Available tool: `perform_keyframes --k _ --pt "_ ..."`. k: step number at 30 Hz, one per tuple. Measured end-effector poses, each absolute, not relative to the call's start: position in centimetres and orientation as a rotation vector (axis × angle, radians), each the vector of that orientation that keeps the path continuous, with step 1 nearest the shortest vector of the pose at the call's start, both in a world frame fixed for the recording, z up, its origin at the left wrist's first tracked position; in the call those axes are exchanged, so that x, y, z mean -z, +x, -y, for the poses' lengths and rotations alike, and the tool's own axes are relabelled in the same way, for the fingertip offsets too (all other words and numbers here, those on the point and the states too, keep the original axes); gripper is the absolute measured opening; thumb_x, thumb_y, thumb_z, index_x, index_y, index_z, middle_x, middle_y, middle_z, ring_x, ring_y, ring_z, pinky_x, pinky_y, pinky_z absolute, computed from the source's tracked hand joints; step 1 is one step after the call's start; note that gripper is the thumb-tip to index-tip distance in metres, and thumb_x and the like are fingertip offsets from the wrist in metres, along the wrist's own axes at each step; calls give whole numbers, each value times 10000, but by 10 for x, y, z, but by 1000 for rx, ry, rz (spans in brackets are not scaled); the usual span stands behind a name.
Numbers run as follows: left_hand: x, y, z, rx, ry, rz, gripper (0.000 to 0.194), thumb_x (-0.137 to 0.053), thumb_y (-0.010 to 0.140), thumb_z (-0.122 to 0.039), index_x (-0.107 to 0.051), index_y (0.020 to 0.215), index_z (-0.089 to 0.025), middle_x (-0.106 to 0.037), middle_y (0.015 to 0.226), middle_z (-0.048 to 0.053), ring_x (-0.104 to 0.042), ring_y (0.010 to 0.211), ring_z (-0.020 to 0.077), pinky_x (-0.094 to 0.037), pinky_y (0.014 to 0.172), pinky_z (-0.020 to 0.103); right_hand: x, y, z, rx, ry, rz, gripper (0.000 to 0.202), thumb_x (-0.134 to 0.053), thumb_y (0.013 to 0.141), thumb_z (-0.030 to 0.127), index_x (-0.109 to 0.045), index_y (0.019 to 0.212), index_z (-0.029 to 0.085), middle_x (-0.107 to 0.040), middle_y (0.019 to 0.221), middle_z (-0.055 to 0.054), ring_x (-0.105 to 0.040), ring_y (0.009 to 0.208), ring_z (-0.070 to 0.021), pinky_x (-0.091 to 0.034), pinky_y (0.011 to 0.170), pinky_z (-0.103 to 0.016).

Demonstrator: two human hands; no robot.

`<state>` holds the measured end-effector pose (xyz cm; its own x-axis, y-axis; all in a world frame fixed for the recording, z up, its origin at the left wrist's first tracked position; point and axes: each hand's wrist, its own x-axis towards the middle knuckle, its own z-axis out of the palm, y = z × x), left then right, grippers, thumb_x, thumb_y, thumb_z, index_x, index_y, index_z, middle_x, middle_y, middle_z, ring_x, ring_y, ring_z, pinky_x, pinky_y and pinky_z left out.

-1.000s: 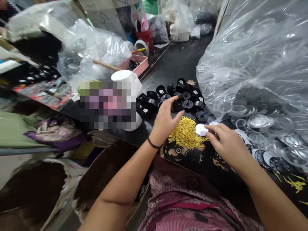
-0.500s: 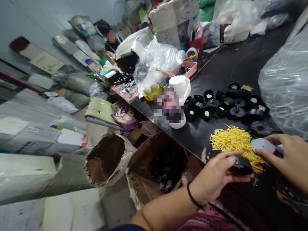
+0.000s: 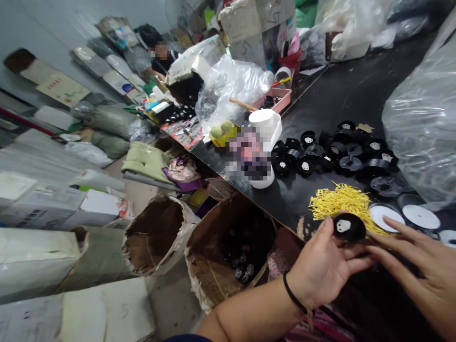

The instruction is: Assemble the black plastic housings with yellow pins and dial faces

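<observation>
My left hand (image 3: 322, 270) holds a round black plastic piece, like a small spool (image 3: 356, 232), between thumb and fingers. Its flat face carries a white patch and is turned up toward me. My right hand (image 3: 420, 270) is close beside it on the right, fingers stretched and apart, the tips near my left fingers; whether they touch is unclear. Behind the spool lies a heap of thin yellow plastic pins (image 3: 338, 200). A white-topped disc (image 3: 384, 214) rests beyond my right fingertips, and another white disc (image 3: 420, 216) lies farther right.
Several black spools (image 3: 342, 147) are spread over the dark table (image 3: 352, 90). A white mug (image 3: 264, 121), a pink tray (image 3: 278, 102) and a large clear plastic bag (image 3: 423, 109) stand around them. Below the table edge is an open sack-like bin (image 3: 203, 270). A person (image 3: 160, 57) is at the far left.
My left hand has raised and tilted the black spool, so its white-patched face now shows. My right hand has come off the white disc and moved toward my left fingers.
</observation>
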<state>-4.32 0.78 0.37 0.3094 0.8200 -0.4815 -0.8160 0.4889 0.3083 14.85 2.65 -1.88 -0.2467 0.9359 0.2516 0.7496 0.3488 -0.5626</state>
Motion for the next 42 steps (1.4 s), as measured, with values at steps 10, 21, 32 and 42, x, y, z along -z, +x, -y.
perform_keyframes --k 10,21,32,42 --pt "-1 -39 1 -1161 296 -679 302 -567 926 -396 -649 1146 -207 -669 1250 78 -654 1088 209 -511 962 371 -20 125 -22 -896 -1652 1844 425 -630 795 378 -613 1197 241 -639 1048 -45 -583 773 -163 -494 729 -321" --pt "2 -27 5 -1109 339 -766 296 -605 904 -387 -690 1140 -230 -715 1163 60 -674 1049 201 -515 962 355 -33 111 -7 -792 -1589 1612 176 -569 896 378 -672 893 235 -679 857 -18 -625 799 -170 -476 735 -295" --pt "8 -35 7 -1019 654 -863 305 -635 883 -338 -683 1178 -278 -674 1264 30 -587 1213 231 -475 1036 367 -26 119 -13 -1009 -1758 1638 236 -594 843 447 -514 804 228 -611 646 17 -594 578 -143 -457 536 -268" --pt "17 -39 15 -878 616 -952 267 -704 796 -220 -699 1063 -216 -729 1078 54 -662 1032 222 -510 936 348 -24 143 12 -999 -1700 1875 208 -459 935 367 -588 1043 243 -676 983 -26 -640 880 -168 -494 763 -308"
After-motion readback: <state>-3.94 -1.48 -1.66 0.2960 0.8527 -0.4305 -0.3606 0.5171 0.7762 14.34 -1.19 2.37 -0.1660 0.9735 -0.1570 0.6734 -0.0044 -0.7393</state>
